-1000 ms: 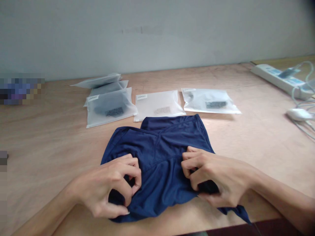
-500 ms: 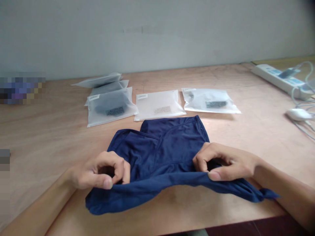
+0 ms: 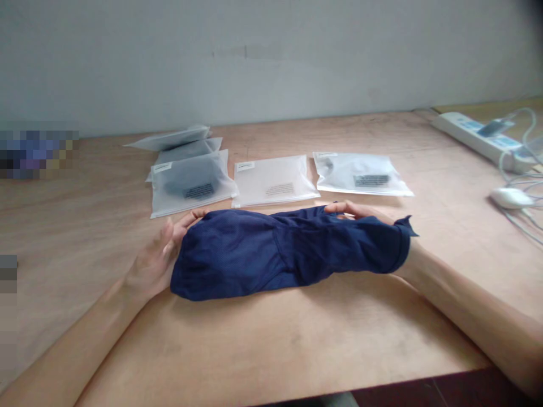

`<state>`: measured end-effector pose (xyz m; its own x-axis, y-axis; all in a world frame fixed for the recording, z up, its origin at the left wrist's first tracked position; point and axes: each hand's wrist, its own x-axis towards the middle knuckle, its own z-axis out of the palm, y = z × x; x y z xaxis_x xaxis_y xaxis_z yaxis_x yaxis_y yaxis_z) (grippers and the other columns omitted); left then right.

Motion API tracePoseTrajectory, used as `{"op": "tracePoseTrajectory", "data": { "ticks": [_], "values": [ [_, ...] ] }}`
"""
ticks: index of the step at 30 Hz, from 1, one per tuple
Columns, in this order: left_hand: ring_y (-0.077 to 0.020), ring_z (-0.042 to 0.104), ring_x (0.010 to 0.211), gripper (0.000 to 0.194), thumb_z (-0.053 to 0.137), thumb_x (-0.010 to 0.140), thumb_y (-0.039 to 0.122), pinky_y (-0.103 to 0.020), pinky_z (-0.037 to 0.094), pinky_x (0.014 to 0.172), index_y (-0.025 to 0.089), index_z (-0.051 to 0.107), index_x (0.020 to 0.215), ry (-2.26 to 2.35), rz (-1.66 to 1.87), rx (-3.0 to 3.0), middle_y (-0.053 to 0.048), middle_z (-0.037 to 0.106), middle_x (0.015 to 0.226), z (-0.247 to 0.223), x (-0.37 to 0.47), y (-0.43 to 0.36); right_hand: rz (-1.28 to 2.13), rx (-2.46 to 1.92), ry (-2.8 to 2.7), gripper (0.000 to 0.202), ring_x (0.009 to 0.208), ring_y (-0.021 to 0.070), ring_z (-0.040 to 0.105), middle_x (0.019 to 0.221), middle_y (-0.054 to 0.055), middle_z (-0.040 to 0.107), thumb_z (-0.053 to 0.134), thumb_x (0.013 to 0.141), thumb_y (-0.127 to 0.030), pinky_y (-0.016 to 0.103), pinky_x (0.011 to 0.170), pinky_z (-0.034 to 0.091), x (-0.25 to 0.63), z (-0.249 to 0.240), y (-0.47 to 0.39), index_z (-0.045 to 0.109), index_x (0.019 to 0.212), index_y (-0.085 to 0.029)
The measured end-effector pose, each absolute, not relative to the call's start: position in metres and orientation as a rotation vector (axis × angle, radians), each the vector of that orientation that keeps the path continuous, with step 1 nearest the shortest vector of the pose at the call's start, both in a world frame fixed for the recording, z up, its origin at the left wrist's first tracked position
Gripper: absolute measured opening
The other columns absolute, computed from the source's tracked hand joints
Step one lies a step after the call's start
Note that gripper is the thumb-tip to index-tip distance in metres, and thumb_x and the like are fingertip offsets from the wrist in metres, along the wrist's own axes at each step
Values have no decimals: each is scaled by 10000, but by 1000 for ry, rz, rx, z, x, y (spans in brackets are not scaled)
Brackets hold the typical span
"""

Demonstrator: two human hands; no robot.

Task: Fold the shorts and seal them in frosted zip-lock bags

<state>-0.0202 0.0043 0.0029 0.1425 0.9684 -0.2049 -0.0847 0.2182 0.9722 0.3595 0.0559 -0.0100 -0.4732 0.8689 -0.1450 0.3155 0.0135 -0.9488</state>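
A navy blue garment (image 3: 237, 254) lies folded over into a long, loose bundle near the middle of the table; I cannot tell what kind of garment it is. At its left end is my left hand (image 3: 159, 257), thumb raised and fingers stretched along the far edge, touching the cloth. The right end drapes over my right hand (image 3: 354, 209), whose outstretched fingers show beyond the far edge. Cloth hides the palm and the rest of that hand. A pointed tip of fabric sticks up over the right wrist.
Frosted zip bags lie behind the garment: a stack with a dark-filled bag (image 3: 190, 183) in front, a pale bag (image 3: 274, 181) in the middle, another bag (image 3: 360, 172) on the right. A power strip (image 3: 479, 138) with cables and a white adapter (image 3: 511, 198) are at right. The wooden table (image 3: 263, 345) ends near me.
The near edge of the garment has been folded away from me over the rest. Both hands have moved forward to its far side, and their pinching fingers have opened out.
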Motion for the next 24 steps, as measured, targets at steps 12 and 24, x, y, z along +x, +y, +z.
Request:
{"op": "tracePoseTrajectory", "data": {
  "ticks": [12, 24],
  "values": [
    [-140, 612, 610, 412, 770, 821, 411, -197, 427, 549, 267, 600, 1167, 1403, 1124, 1216, 33, 675, 777, -1, -18, 7, 1126, -1252, -1571, 652, 1220, 313, 685, 1433, 77, 646, 659, 901, -361, 485, 925, 619, 364, -6, 46, 422, 1509, -368],
    [-226, 709, 851, 332, 534, 943, 375, -297, 517, 785, 264, 650, 1233, 1922, 618, 2197, -9, 739, 985, -7, -25, 4, 479, -1559, -1759, 471, 711, 232, 709, 1034, 74, 769, 754, 863, -523, 377, 617, 573, 368, -20, 60, 695, 1227, -230]
  ]
}}
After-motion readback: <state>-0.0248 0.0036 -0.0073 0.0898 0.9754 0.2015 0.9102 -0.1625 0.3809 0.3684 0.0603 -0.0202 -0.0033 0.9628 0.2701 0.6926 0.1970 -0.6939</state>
